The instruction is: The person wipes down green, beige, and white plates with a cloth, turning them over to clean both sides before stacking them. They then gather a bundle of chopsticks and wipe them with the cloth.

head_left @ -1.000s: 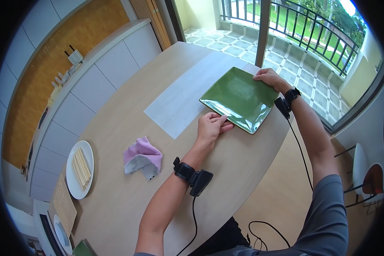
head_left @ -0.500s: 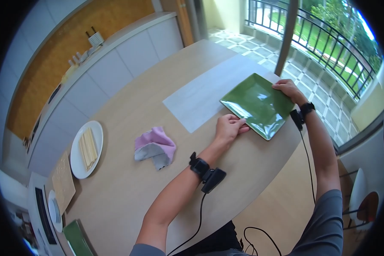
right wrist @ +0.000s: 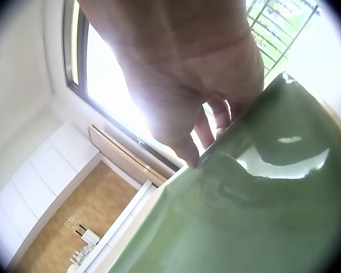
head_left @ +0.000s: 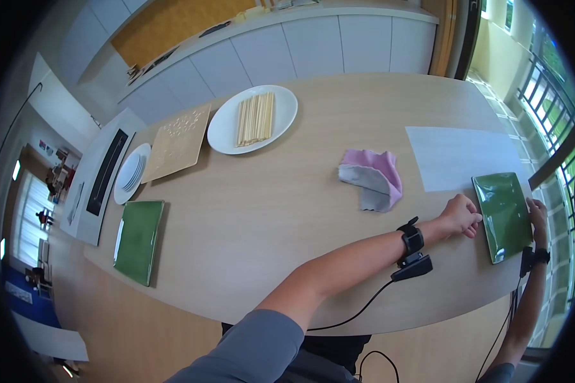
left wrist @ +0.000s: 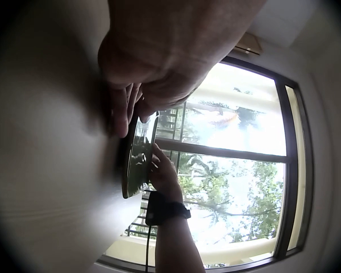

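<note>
A square, glossy green plate [head_left: 503, 220] is at the right end of the table, beside a white sheet [head_left: 457, 156]. My left hand [head_left: 460, 216] pinches its near-left rim; in the left wrist view the fingers reach beneath the plate [left wrist: 140, 153], close over the tabletop. On the opposite side, my right hand [head_left: 538, 222] grips the far rim. Its thumb lies at the plate's upper edge in the right wrist view, with the other fingers [right wrist: 203, 128] behind the rim and partly hidden. A pink and grey cloth [head_left: 372, 179] lies crumpled left of the sheet.
A white oval plate [head_left: 222, 135] with a bundle of pale sticks stands at the back. Left of it are a tan board [head_left: 172, 143], small stacked white plates [head_left: 132, 173] and a second green plate [head_left: 137, 242]. Cables hang from both wrist cameras.
The head view has swung left, bringing the table's left end and the whole second green plate into view. Both hands keep their hold on the green plate's edges.
</note>
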Tool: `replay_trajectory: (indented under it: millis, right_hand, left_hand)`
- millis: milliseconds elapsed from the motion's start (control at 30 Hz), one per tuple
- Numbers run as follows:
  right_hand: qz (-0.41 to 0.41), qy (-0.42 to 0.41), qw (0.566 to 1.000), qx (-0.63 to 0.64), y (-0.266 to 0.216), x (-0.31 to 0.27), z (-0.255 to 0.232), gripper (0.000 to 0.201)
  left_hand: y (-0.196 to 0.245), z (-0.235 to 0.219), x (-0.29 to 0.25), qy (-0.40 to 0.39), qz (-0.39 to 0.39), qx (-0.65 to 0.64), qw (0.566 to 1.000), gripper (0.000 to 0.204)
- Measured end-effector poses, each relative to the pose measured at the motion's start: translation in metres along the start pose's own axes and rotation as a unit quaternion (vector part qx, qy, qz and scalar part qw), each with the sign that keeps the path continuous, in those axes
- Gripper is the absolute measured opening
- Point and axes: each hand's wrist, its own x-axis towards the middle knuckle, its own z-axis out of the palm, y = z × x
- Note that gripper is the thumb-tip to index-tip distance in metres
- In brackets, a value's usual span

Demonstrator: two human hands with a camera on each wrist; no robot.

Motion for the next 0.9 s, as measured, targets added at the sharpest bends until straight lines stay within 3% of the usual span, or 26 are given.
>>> replay_trajectory:
  millis: [33,67,133,167,233,300,333,433,600,700,800,900]
  right_hand:
    - [0.001,0.067,0.996,-0.060,0.004,0.011,-0.002,0.044]
    - [-0.023,0.081,0.995,-0.048,0.016,0.032,-0.008,0.047]
    - [-0.107,0.098,0.989,0.020,0.014,0.053,-0.007,0.051]
    - [-0.114,0.066,0.990,0.057,-0.004,0.050,-0.005,0.049]
    - [-0.129,0.067,0.987,0.062,-0.081,0.000,0.025,0.046]
    - [-0.161,-0.032,0.978,0.127,-0.135,-0.040,0.063,0.045]
    - [-0.178,-0.040,0.975,0.123,-0.192,-0.102,0.089,0.045]
    - [-0.159,-0.131,0.974,0.098,-0.262,-0.175,0.159,0.049]
    - [-0.095,-0.229,0.967,0.063,-0.298,-0.222,0.264,0.068]
    - [-0.143,-0.155,0.976,-0.051,-0.300,-0.205,0.317,0.067]
    - [-0.188,-0.198,0.961,-0.035,-0.291,-0.195,0.347,0.059]
    - [-0.190,-0.154,0.969,0.047,-0.336,-0.266,0.358,0.049]
  left_hand:
    - [0.007,-0.010,-0.011,-0.013,0.005,-0.015,1.000,0.026]
    - [0.015,-0.024,-0.024,-0.029,0.020,-0.015,0.999,0.026]
    - [0.033,-0.056,-0.056,-0.019,0.036,-0.023,0.999,0.027]
    - [0.043,-0.074,-0.074,-0.019,0.051,-0.029,0.998,0.028]
    - [0.059,-0.113,-0.112,0.014,0.056,-0.013,0.998,0.030]
    - [0.071,-0.154,-0.158,0.070,0.059,0.017,0.996,0.031]
    - [0.073,-0.175,-0.180,0.103,0.056,0.020,0.993,0.031]
    - [0.063,-0.235,-0.240,0.190,0.048,0.029,0.980,0.030]
    - [0.031,-0.304,-0.315,0.294,0.036,0.044,0.954,0.029]
    - [0.021,-0.326,-0.346,0.309,0.049,0.024,0.949,0.028]
    - [0.013,-0.331,-0.358,0.292,0.082,-0.007,0.953,0.028]
    - [0.002,-0.337,-0.362,0.276,0.125,-0.027,0.953,0.029]
